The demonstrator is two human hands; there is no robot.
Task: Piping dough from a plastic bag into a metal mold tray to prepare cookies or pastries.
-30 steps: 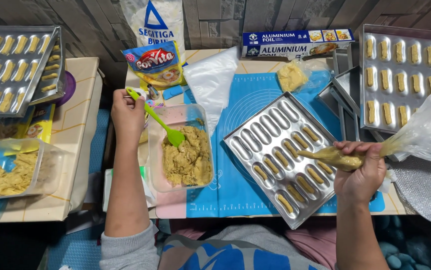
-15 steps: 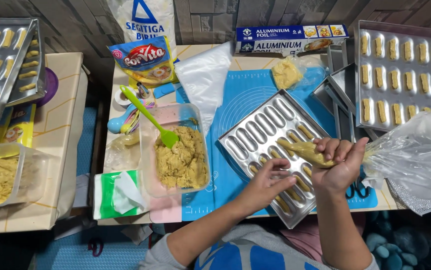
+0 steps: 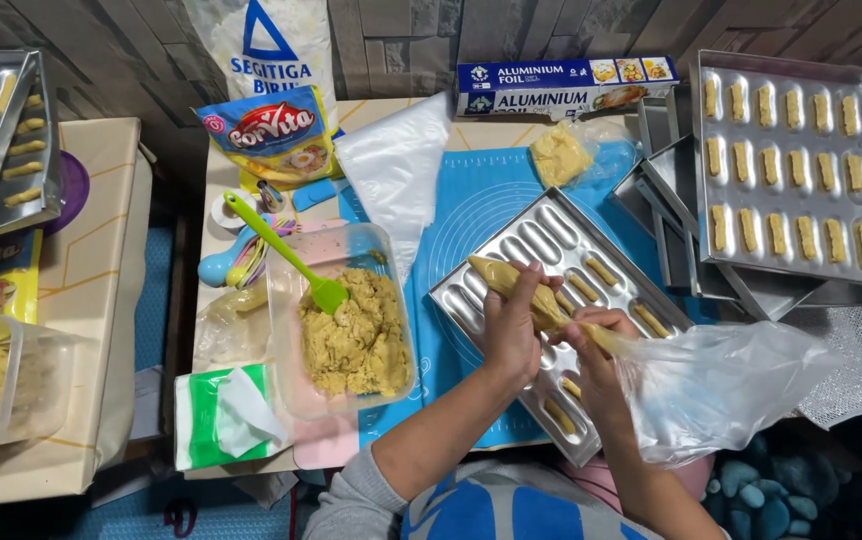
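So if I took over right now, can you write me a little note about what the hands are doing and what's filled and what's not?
Left hand: wrapped around the front of the piping bag, near its tip.
Right hand: squeezing the bag further back, where the loose plastic bunches.
The bag's tip sits over the metal mould tray on the blue mat.
Done: several slots at the right side and near end of the tray hold dough.
Left: the slots at the far-left end look empty.
More dough waits in the clear tub with the green spatula. A filled tray sits at the right.
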